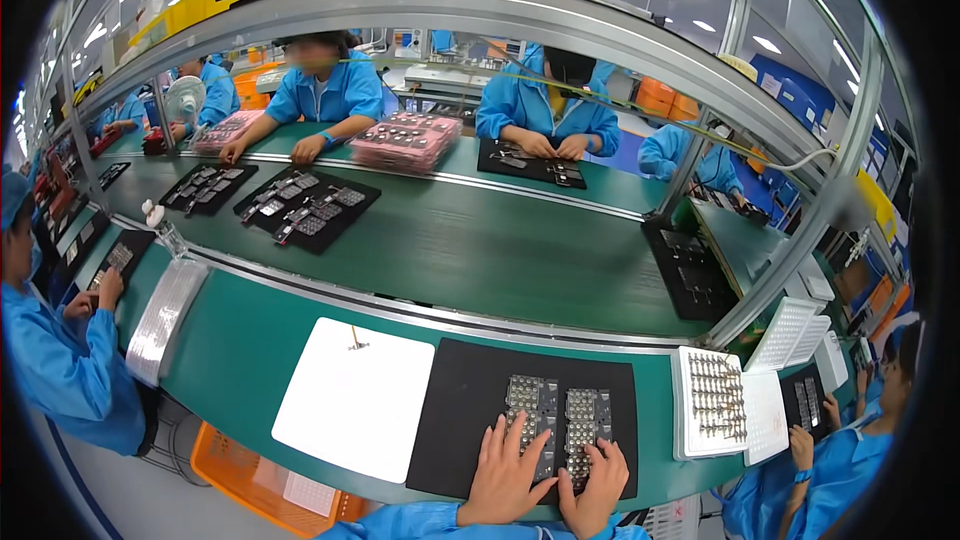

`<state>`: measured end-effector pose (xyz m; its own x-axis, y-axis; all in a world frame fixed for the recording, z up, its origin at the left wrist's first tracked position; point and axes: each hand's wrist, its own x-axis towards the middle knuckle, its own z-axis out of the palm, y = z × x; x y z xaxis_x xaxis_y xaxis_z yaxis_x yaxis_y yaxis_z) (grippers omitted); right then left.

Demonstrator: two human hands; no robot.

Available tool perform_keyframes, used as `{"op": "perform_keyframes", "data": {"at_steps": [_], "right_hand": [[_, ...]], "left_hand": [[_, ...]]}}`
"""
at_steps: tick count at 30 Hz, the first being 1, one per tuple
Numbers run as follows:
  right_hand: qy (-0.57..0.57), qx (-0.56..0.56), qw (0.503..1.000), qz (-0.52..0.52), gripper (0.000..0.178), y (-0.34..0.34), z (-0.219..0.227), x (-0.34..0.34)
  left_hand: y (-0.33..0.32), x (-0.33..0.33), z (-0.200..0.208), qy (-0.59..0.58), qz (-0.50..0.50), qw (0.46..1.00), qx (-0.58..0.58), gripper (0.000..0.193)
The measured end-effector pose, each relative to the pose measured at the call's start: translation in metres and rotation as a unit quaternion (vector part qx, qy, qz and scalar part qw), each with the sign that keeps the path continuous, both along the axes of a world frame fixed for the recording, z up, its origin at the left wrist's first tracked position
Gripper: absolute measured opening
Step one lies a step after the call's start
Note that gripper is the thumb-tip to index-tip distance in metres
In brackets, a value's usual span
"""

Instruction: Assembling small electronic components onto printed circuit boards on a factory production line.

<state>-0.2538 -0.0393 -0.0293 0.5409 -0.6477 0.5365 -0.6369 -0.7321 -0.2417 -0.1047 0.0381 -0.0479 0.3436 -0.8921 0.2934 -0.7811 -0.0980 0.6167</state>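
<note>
Two dark circuit boards (pixel 588 404) with rows of round, pale metallic dots lie side by side on a black mat (pixel 462 395) in front of me. My left hand (pixel 503 472) rests with spread fingers over the near part of the left board (pixel 530 396). On the near end of the other board lies my right hand (pixel 595 485), its fingers apart and slightly bent. Neither hand grips anything that I can see. The thumbs point toward each other in the gap between the boards. My palms and fingers cover the boards' lower parts.
Left of the mat lies a white sheet (pixel 350 405) with a small brass-coloured part (pixel 357 344). A white tray of small metal parts (pixel 715 390) stands right. Beyond a metal rail, a green conveyor (pixel 450 240) carries black mats with boards (pixel 306 208). Co-workers in blue sit around.
</note>
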Motion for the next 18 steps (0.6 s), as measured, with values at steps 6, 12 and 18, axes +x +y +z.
{"op": "perform_keyframes", "data": {"at_steps": [6, 12, 18], "right_hand": [[-0.019, 0.106, 0.994, 0.003, 0.053, 0.001, -0.018, -0.01], [-0.008, 0.095, 0.995, -0.002, 0.055, 0.004, -0.016, -0.011], [-0.024, 0.091, 0.996, -0.004, 0.057, 0.005, -0.016, -0.01]], "left_hand": [[0.003, -0.004, 0.004, 0.0, 0.002, 1.0, 0.007, 0.081], [0.007, -0.006, 0.006, 0.019, 0.013, 1.0, -0.006, 0.082], [0.021, 0.003, 0.014, 0.028, 0.064, 0.997, -0.021, 0.084]]}}
